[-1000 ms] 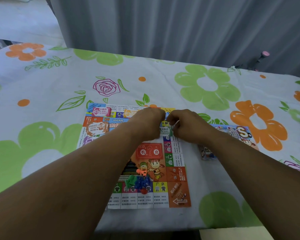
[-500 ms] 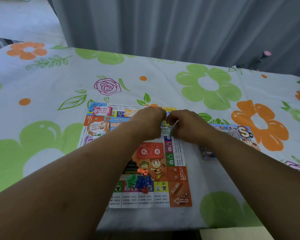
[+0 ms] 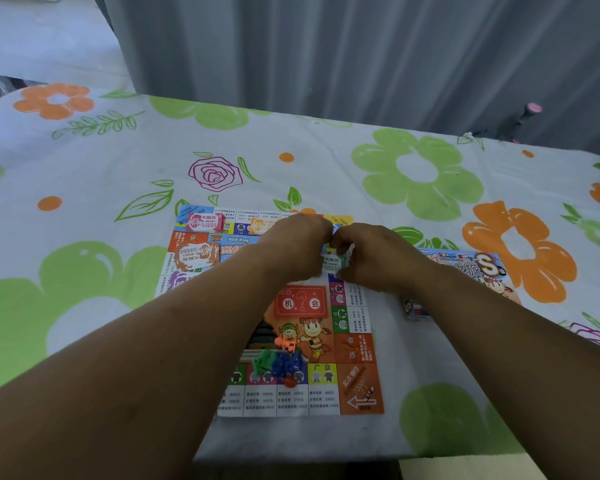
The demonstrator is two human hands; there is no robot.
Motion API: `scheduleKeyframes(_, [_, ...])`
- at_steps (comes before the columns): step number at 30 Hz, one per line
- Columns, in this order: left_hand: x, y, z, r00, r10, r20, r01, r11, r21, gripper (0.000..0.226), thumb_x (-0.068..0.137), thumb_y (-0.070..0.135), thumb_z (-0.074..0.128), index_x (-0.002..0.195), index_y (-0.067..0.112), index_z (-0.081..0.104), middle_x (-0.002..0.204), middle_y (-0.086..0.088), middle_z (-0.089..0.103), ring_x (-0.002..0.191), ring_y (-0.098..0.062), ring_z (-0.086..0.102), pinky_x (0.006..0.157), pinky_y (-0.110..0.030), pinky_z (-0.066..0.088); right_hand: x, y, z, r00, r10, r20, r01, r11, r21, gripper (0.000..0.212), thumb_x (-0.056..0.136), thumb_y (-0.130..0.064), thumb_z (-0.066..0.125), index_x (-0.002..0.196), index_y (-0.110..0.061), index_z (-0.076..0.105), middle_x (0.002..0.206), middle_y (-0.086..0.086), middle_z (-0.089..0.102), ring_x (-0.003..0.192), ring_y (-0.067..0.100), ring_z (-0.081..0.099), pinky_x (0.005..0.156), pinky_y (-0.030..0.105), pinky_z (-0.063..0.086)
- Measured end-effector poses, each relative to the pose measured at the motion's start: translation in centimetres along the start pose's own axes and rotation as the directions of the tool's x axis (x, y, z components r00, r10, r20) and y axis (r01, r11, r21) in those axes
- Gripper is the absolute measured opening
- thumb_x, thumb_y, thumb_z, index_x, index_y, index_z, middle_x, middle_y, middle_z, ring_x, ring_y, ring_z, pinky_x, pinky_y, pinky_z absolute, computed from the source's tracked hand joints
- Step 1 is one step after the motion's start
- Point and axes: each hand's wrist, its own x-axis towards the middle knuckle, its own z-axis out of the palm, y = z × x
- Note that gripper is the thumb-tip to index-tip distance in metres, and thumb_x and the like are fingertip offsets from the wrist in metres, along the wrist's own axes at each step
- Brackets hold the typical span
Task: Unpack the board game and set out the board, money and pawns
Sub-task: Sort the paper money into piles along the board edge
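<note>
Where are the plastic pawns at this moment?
In the head view, the pawns lie heaped on the near part of the board, just below its cartoon figures and left of its orange arrow corner.

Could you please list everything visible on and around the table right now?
game board: one, multicoloured, flat at the table's centre.
money stacks: three, board's far-left corner: pink stack, yellow stack, orange stack.
green notes: one bundle, between the hands.
pawns: small pile, green, blue, orange, red, board's near side.
game box: one, colourful, right of the board, partly under the right forearm.
tablecloth: one, white with green and orange flowers, covering the table.
curtain: grey, behind the table.
pink-capped object: one, far right, unidentifiable.
hands: two; left hand and right hand both pinch the green notes.
</note>
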Motion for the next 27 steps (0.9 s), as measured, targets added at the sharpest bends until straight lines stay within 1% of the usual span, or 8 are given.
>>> scheduleKeyframes(6, [-0.01, -0.07, -0.01, 1.0, 0.005, -0.004, -0.005, 1.0, -0.001, 0.047, 0.078, 0.014, 0.079, 0.122, 0.019, 0.062, 0.114, -0.004, 0.068, 0.105, -0.026, 0.063, 0.089, -0.04, 0.053, 0.25, 0.19, 0.11, 1.0, -0.016, -0.008, 0.016, 1.0, -0.009, 0.041, 0.08, -0.02, 0.078, 0.118, -0.021, 0.062, 0.115, -0.003, 0.066, 0.091, 0.012, 0.055, 0.077, 0.028, 0.043])
scheduleKeyframes(10, [0.07, -0.11, 0.12, 1.0, 0.005, -0.011, -0.005, 1.0, -0.004, 0.045, 0.079, 0.013, 0.077, 0.121, 0.019, 0.062, 0.113, -0.004, 0.068, 0.104, -0.026, 0.063, 0.087, -0.038, 0.053, 0.36, 0.3, 0.19, 1.0, -0.012, -0.012, 0.012, 1.0, -0.001, 0.035, 0.081, -0.015, 0.076, 0.114, -0.019, 0.064, 0.114, -0.001, 0.066, 0.098, 0.018, 0.06, 0.077, 0.029, 0.044])
scheduleKeyframes(15, [0.13, -0.16, 0.21, 1.0, 0.005, -0.012, -0.005, 1.0, -0.005, 0.045, 0.079, 0.012, 0.076, 0.122, 0.019, 0.062, 0.113, -0.004, 0.068, 0.104, -0.026, 0.063, 0.087, -0.039, 0.053, 0.26, 0.3, 0.13, 1.0, -0.006, -0.012, 0.006, 1.0, 0.011, 0.034, 0.081, -0.018, 0.076, 0.113, -0.018, 0.064, 0.113, -0.001, 0.065, 0.094, 0.017, 0.059, 0.075, 0.027, 0.04])
scheduleKeyframes(17, [0.16, -0.18, 0.22, 1.0, 0.002, -0.008, -0.002, 1.0, -0.006, 0.047, 0.079, 0.013, 0.078, 0.122, 0.019, 0.062, 0.113, -0.004, 0.068, 0.104, -0.026, 0.063, 0.088, -0.039, 0.053, 0.25, 0.17, 0.09, 1.0, -0.004, -0.009, 0.005, 1.0, 0.011, 0.035, 0.08, -0.019, 0.078, 0.113, -0.019, 0.064, 0.113, -0.001, 0.065, 0.092, 0.015, 0.057, 0.075, 0.027, 0.04])
scheduleKeyframes(20, [0.21, -0.22, 0.26, 1.0, -0.002, -0.007, 0.002, 1.0, -0.008, 0.047, 0.078, 0.013, 0.079, 0.122, 0.018, 0.062, 0.114, -0.004, 0.067, 0.105, -0.026, 0.063, 0.089, -0.039, 0.053, 0.34, 0.03, 0.1, 1.0, -0.005, -0.015, 0.005, 1.0, 0.003, 0.035, 0.08, -0.018, 0.078, 0.112, -0.019, 0.064, 0.114, -0.001, 0.066, 0.093, 0.017, 0.058, 0.076, 0.028, 0.042])
scheduleKeyframes(27, [0.21, -0.25, 0.22, 1.0, 0.003, -0.012, -0.003, 1.0, -0.016, 0.045, 0.079, 0.011, 0.077, 0.121, 0.018, 0.063, 0.114, -0.004, 0.067, 0.104, -0.026, 0.063, 0.09, -0.04, 0.053, 0.3, -0.09, 0.0, 1.0, -0.007, -0.011, 0.006, 1.0, -0.01, 0.034, 0.08, -0.017, 0.077, 0.111, -0.019, 0.064, 0.112, -0.001, 0.066, 0.088, 0.013, 0.052, 0.073, 0.026, 0.039])
